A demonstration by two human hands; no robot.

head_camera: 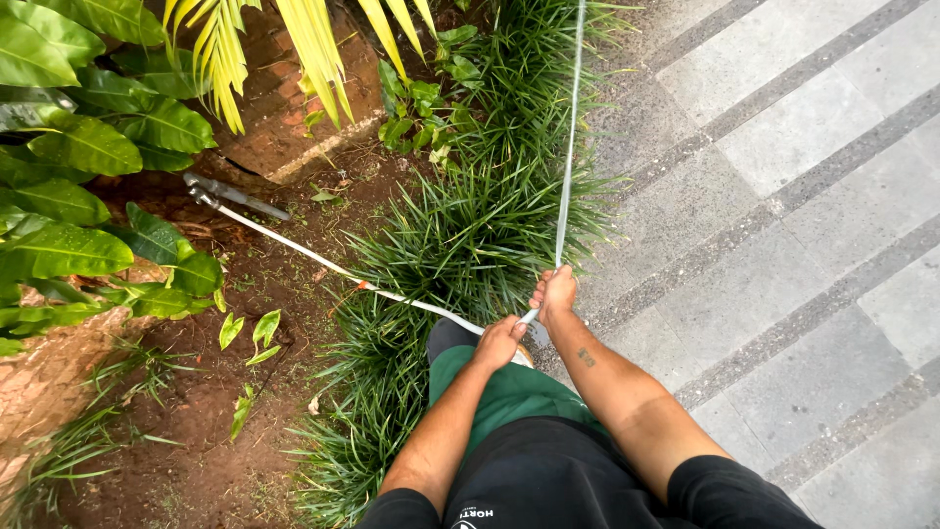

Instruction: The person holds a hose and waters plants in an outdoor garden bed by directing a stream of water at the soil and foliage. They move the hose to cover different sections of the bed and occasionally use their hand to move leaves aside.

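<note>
My right hand is closed on a thin white string that runs taut away from me along the edge of the grass border. A short white stretch links it to my left hand, just below and to the left. The left hand is closed around the near end of a long white-handled garden tool. The tool reaches up and left over the soil, and its grey metal blades lie near a brick base. Both hands hover over the tufted grass by my green-trousered knee.
Grey paving slabs with darker strips fill the right side. Bare reddish soil lies left of the grass, with broad-leaved plants at the far left. A brick block and yellow palm fronds stand at the top.
</note>
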